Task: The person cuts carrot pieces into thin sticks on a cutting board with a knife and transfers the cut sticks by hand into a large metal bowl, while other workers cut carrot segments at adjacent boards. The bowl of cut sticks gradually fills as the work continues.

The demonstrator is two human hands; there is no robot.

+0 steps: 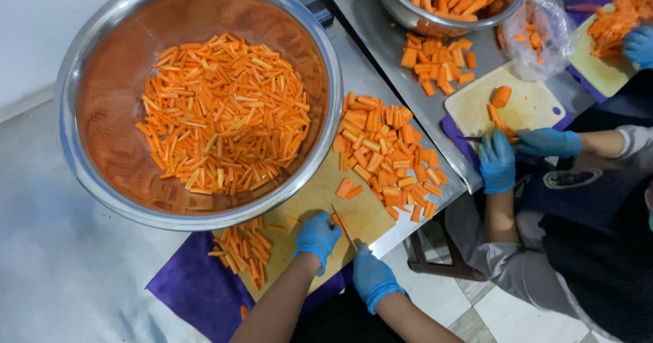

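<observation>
The left hand (317, 237), blue-gloved, pins a carrot piece (336, 218) on the yellow cutting board (367, 214). The right hand (372, 276), also gloved, has its grip closed on a knife (344, 227), blade beside that piece. A steel bowl (88, 173) of carrot sticks sits at 11 o'clock; carrot chunks (384, 156) are heaped at 1 o'clock on the desk (354, 71). A co-worker's gloved hands (520, 152) cut at 3 o'clock.

This looks like a food-preparation kitchen working in bulk. A very large steel mixing bowl (81, 146) brims with carrot sticks (224, 112). To the right of that bowl lie stainless steel worktops (381, 37), heaps of carrot chunks (388, 152), plastic cutting boards (527, 105) and a co-worker's blue-gloved hands (524, 149). Below them the floor is tiled (476, 316).
</observation>
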